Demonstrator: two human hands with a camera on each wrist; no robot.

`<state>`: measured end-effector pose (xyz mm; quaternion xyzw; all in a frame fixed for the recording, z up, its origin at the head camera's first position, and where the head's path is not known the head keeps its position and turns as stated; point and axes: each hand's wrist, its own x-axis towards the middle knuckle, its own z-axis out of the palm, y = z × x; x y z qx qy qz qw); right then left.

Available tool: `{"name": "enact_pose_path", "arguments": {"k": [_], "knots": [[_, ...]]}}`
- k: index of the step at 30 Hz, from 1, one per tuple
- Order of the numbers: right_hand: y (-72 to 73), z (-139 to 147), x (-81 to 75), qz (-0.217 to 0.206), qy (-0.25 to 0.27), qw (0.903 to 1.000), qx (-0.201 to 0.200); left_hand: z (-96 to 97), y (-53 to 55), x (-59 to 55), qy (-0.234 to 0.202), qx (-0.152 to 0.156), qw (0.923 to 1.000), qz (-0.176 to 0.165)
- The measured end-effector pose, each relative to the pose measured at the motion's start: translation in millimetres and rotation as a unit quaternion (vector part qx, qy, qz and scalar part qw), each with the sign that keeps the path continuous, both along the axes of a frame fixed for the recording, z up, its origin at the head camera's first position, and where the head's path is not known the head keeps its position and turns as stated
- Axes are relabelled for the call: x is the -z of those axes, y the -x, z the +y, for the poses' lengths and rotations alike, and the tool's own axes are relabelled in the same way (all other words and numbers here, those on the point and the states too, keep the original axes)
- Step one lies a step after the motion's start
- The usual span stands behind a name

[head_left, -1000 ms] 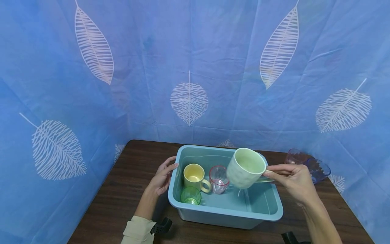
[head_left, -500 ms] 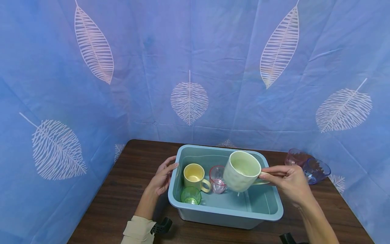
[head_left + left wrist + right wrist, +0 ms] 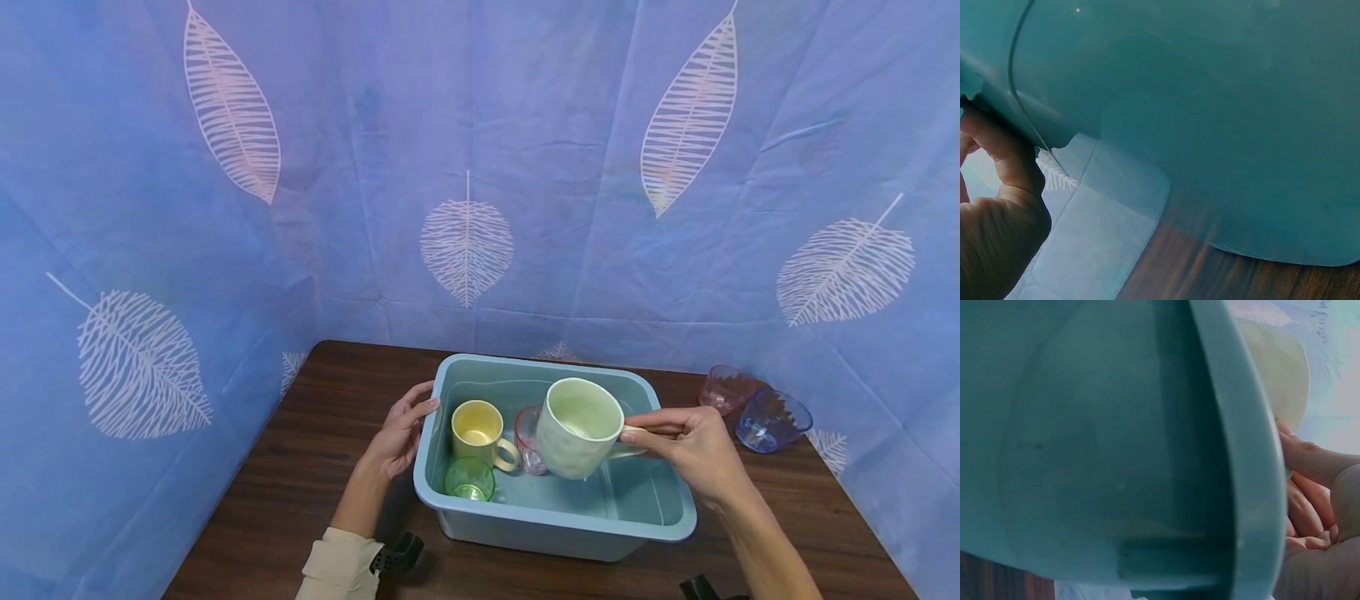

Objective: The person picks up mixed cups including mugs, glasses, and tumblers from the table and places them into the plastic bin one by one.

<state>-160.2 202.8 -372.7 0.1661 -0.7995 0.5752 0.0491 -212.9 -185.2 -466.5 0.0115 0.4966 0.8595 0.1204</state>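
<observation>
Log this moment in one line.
left hand: touches blue bin; right hand: pinches pale green mug by handle, over bin; inside: yellow mug, green glass, red-rimmed glass; outside: pink glass, blue glass

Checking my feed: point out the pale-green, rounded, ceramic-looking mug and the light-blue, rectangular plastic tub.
Pale-green mug (image 3: 570, 453), head view: outer wall.
Light-blue tub (image 3: 540, 537), head view: near wall.

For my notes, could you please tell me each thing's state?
Pale green mug: held over tub by right hand
Tub: on table, held by left hand
Yellow mug: upright in tub
Green cup: upright in tub
Red-rimmed cup: in tub, partly hidden
Pink cup: resting on table
Blue cup: resting on table
Backdrop: creased
</observation>
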Motion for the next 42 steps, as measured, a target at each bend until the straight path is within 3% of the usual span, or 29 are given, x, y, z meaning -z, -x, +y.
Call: {"name": "enact_pose_path", "arguments": {"k": [15, 23, 31, 42], "knots": [[4.2, -5, 2.9, -0.014, -0.029, 0.9986, -0.041, -0.2, 0.5, -0.1, 0.0, 0.005, 1.0, 0.004], [9.4, -5, 5.0, -0.047, -0.063, 0.9948, -0.065, -1.3, 0.9, 0.5, 0.001, 0.007, 1.0, 0.005], [14.8, -10, 5.8, -0.103, -0.043, 0.9905, -0.081, -0.3, 0.5, 0.4, -0.003, 0.004, 1.0, -0.003], [21.6, -13, 8.3, -0.133, -0.053, 0.986, -0.086, -0.6, 0.7, -1.1, 0.001, 0.0, 1.0, 0.004]]}}
